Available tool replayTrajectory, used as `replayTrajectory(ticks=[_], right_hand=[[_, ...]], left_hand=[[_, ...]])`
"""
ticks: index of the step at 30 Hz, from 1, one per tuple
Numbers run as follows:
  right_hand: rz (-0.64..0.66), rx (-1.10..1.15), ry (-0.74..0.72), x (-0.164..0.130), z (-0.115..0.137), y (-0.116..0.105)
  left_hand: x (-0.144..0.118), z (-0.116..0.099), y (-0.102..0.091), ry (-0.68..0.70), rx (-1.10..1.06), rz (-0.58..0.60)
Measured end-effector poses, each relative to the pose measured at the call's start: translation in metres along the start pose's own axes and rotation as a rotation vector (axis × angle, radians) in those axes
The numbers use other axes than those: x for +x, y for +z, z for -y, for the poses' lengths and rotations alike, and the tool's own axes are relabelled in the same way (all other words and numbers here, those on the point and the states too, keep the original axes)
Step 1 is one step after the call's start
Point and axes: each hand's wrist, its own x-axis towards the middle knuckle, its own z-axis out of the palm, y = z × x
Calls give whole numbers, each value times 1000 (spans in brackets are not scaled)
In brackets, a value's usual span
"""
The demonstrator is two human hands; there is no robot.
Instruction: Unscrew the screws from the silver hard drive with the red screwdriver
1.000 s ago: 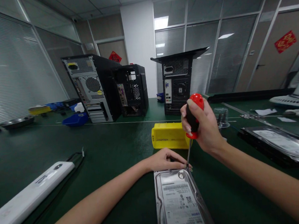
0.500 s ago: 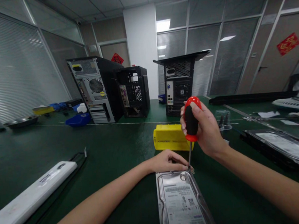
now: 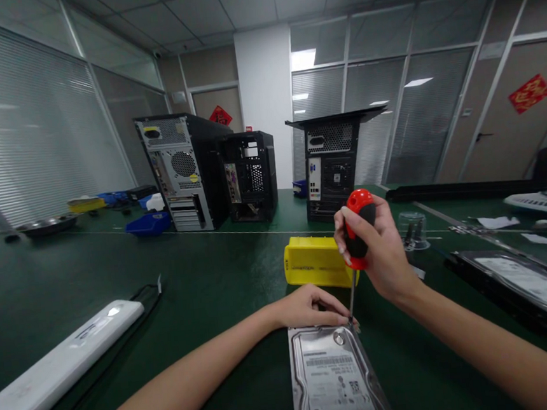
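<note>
A silver hard drive with a white label lies flat on the green table in front of me. My left hand grips its far edge, thumb along the near side and fingertips partly hidden beyond the far right corner. My right hand is wrapped around the red and black handle of a screwdriver. The shaft points down, slightly tilted, and its tip meets the far right corner of the drive beside my left fingertips. Any screw under the tip is too small to make out.
Just beyond my hands stands a yellow plastic bin. Computer cases line the back. A white power strip lies left; another hard drive and a clear cup are on the right.
The screwdriver handle has turned in my right hand, showing its red and black sides differently. My left hand stays on the drive. The whole view has shifted slightly as my head tilted up.
</note>
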Motion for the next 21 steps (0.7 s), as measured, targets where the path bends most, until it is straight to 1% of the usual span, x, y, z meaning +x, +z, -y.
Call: replayTrajectory(ticks=[9,15,21], right_hand=[[-54,35,28,0,6,5],[-65,-29,-39,-1,8,5],[-89,-37,-36,1,7,4]], left_hand=[[-1,-1,1,5,13,-11],[-1,3,0,47,-16,15],[1,11,1,60,-50,5]])
